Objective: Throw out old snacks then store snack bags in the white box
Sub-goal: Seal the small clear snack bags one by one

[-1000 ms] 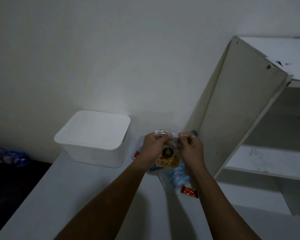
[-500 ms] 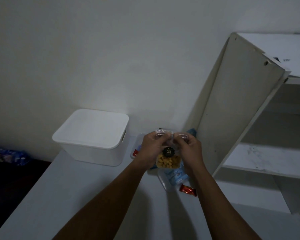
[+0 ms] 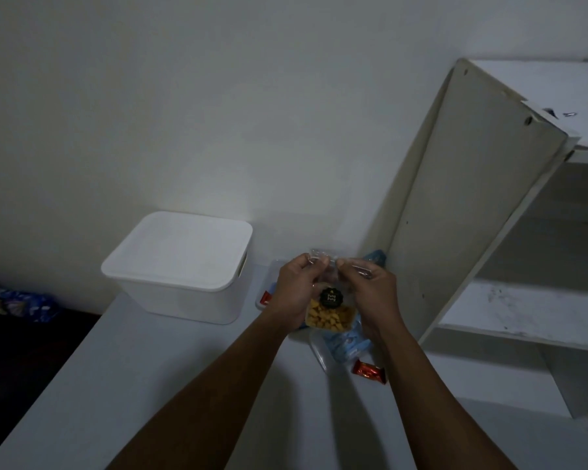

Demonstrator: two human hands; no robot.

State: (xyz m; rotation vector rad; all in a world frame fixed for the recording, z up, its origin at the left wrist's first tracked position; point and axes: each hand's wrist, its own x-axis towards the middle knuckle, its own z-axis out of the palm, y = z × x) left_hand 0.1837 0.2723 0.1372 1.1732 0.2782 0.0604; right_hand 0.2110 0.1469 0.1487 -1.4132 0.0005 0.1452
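A clear snack bag [image 3: 330,312] with yellow pieces and a round black label hangs above the table. My left hand [image 3: 294,290] and my right hand [image 3: 374,293] both pinch its top edge, thumbs close together. The white box [image 3: 180,266] stands to the left against the wall with its lid on. Under the held bag lie blue snack bags [image 3: 345,344], a red wrapped snack [image 3: 369,371] and another red packet [image 3: 265,297] partly hidden behind my left hand.
The grey table [image 3: 150,385] runs toward me. A white shelf unit [image 3: 472,215] stands at the right, its side panel close to my right hand. Blue packets [image 3: 17,301] lie in the dark area at far left.
Both hands stay on the top of the clear bag; they have shifted slightly, fingers working along the bag's top edge. The box and other snacks have not moved.
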